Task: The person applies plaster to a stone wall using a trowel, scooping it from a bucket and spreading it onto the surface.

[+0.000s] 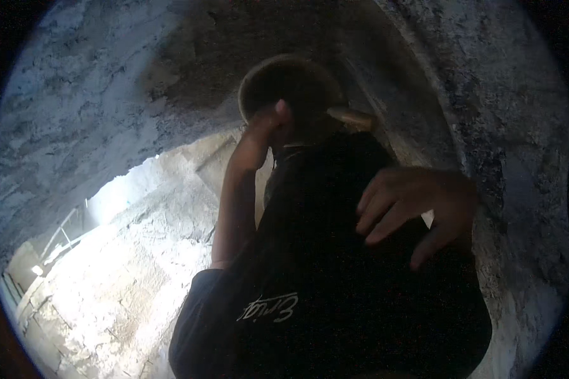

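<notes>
While the right hand (417,211) rests with fingers spread, clamped on nothing, on the upper back of the co-worker's dark shirt (322,290), the step in hand appears to be contact or steadying. Any further move calls for light pressure only. The shirt is black, short-sleeved, with pale script low on its back. Above it, the co-worker's hand (265,126) touches the head. Rough wall (76,126) lies left of it.

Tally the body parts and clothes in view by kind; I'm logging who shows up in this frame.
Hands: 2 (open right hand; co-worker's raised hand)
Heads: 1 (head)
Shirts: 1 (dark shirt)
Total: 4
</notes>
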`<state>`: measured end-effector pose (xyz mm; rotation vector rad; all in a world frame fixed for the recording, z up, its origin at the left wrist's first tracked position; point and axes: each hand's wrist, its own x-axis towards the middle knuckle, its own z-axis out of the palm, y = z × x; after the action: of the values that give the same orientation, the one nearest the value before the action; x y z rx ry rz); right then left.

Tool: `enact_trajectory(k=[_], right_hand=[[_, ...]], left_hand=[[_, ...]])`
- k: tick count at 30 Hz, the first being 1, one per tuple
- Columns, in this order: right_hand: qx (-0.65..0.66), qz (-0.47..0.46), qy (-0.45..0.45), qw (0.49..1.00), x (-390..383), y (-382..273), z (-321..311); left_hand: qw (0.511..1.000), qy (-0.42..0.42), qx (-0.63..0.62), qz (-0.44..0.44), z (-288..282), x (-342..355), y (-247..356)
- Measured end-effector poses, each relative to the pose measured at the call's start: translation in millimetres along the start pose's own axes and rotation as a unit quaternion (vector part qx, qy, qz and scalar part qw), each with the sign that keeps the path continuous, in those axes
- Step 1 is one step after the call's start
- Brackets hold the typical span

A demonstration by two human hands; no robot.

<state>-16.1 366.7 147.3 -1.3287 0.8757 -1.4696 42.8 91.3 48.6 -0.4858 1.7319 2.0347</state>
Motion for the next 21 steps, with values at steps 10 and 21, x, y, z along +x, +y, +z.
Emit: enact_trajectory(k=[10, 21], right_hand=[[-0.153, -0.096, 0.146, 0.973, 40.9, -12.8, 19.7], [0.023, -0.13, 0.16, 0.978, 62.9, 3.3, 33.3]], left_hand=[[0.997, 0.044, -0.055, -0.025, -22.7, 3.9, -31.6], [0.995, 0.095, -0.039, -0.02, -42.0, 0.1, -46.0]])
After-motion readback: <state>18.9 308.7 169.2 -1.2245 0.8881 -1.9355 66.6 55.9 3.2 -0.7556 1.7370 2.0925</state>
